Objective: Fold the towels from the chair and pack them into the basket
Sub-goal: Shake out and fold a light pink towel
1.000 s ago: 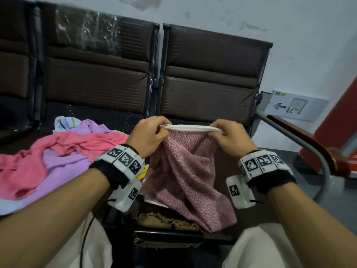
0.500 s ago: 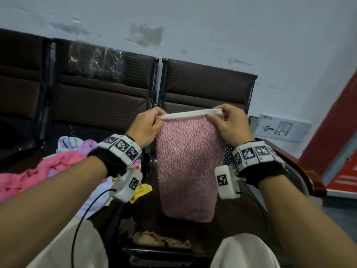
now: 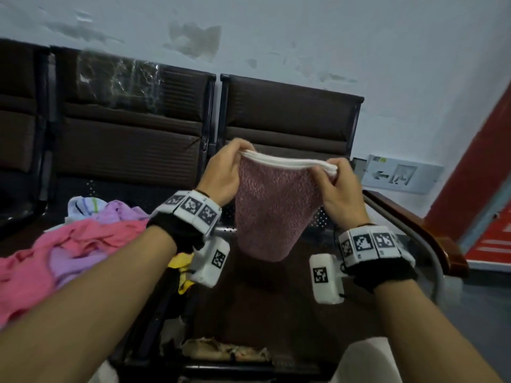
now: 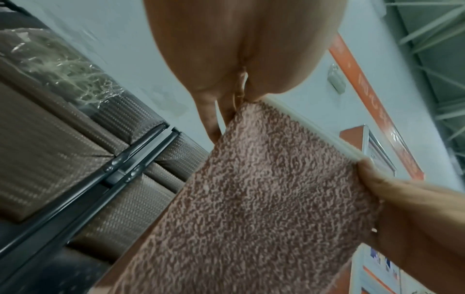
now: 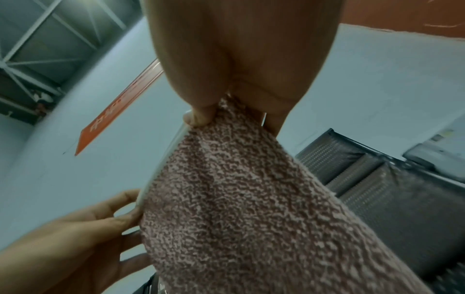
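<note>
A speckled pink towel (image 3: 272, 214) with a white hem hangs folded in the air above the right chair seat (image 3: 276, 294). My left hand (image 3: 235, 158) pinches its upper left corner and my right hand (image 3: 330, 170) pinches its upper right corner. The wrist views show the same towel (image 4: 264, 199) (image 5: 251, 208) close up, with my left hand (image 4: 241, 99) and my right hand (image 5: 226, 111) gripping the white hem. A pile of unfolded towels (image 3: 69, 250), pink, lilac and striped, lies on the left chair seat. No basket is in view.
A row of dark brown chairs (image 3: 132, 128) stands against a pale wall. A wooden armrest (image 3: 414, 228) runs along the right side. A yellow cloth (image 3: 182, 269) shows under my left wrist. Crumpled material (image 3: 221, 351) lies at the seat's front edge.
Both hands have lifted the pink towel off the seat and raised it. It was crumpled and now hangs shorter, doubled over, clear of the seat.
</note>
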The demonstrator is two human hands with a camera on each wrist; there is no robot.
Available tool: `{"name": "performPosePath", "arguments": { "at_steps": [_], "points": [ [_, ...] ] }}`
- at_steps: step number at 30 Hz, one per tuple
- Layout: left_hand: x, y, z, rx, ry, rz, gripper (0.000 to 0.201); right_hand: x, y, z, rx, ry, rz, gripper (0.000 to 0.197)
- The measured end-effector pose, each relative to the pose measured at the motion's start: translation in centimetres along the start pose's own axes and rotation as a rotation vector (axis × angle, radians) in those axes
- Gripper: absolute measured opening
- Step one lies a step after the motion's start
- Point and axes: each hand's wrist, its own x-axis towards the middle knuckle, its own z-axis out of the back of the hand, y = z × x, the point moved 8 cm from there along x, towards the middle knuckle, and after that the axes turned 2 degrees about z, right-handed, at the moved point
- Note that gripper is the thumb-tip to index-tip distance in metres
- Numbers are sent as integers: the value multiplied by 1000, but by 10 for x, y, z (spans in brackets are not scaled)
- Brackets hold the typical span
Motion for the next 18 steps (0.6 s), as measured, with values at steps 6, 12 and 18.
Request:
{"name": "performPosePath", "arguments": {
  "at_steps": [6,12,18],
  "points": [
    [-116,25,-27,-94,99,205,29,-119,-31,-17,94,254,-169,19],
    [-224,51,-61,-131,495,352,29,-206,-57,-16,-75,565,-254,8],
    [-218,69,-65,-244,384,444,25,-227,-88,-25,75,650,-488,53]
  ]
}}
